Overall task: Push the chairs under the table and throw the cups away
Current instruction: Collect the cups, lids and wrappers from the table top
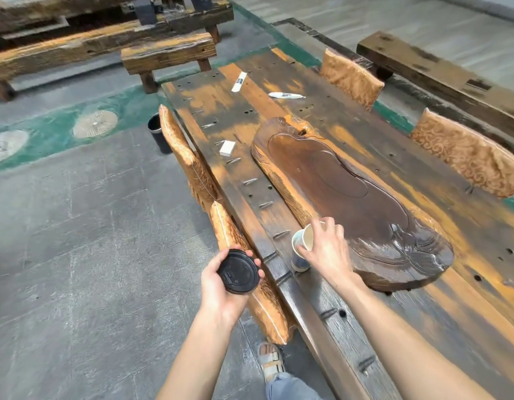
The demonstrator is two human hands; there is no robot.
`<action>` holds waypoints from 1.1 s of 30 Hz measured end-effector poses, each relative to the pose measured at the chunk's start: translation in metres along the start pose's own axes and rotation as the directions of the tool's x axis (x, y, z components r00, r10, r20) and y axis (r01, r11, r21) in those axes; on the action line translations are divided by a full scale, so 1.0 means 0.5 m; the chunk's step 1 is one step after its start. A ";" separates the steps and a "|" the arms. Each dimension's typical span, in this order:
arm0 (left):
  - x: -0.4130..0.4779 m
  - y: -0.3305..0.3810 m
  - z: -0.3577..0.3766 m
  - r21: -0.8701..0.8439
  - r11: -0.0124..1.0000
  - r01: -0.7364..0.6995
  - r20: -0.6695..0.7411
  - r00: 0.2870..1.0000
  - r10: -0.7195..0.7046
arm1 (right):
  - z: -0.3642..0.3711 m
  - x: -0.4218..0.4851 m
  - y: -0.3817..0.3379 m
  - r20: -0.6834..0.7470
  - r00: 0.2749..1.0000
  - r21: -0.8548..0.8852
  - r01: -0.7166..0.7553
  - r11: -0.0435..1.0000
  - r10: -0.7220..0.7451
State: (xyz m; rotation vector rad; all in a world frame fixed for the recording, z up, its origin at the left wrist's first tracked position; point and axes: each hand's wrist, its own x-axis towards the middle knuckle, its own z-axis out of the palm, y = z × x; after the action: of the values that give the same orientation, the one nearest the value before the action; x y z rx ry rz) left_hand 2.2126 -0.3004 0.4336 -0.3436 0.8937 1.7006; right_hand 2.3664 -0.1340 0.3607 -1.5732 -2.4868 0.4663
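Observation:
My left hand [221,287] holds a black lidded cup [238,272] over the floor beside the table. My right hand [326,249] grips the rim of a tilted paper cup [300,249] whose base rests on the table's near left edge. The long dark wooden table [250,90] runs away from me. Two orange-cushioned chairs [244,269] [183,151] stand tucked against its left side. Two more chair backs [351,77] [466,157] show along its right side.
A carved wooden tea tray [336,174] lies along the table's middle. A white box [227,148] and two white packets [239,81] [286,95] lie farther up. A black cylindrical bin [159,134] stands on the floor left of the far chair. Wooden benches stand beyond.

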 end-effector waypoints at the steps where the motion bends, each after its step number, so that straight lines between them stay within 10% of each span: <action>1: 0.009 0.007 0.006 0.001 1.000 0.004 -0.011 1.000 -0.004 | 0.015 0.006 0.001 0.044 0.999 -0.015 -0.021 1.000 0.021; 14: 0.131 0.083 0.029 0.117 0.988 0.105 0.012 0.994 -0.107 | 0.106 -0.003 -0.005 0.231 0.956 -0.043 -0.173 0.984 0.179; 33: 0.299 0.522 -0.021 0.148 0.976 0.161 0.142 0.973 -0.182 | 0.163 0.125 -0.354 -0.009 0.930 0.014 -0.367 0.930 0.367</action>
State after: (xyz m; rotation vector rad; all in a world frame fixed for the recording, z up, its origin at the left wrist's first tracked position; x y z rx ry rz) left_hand 1.9212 -0.2254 0.4316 -0.1888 0.8354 1.4778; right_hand 2.1647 -0.1624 0.3432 -2.0389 -2.1737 0.5170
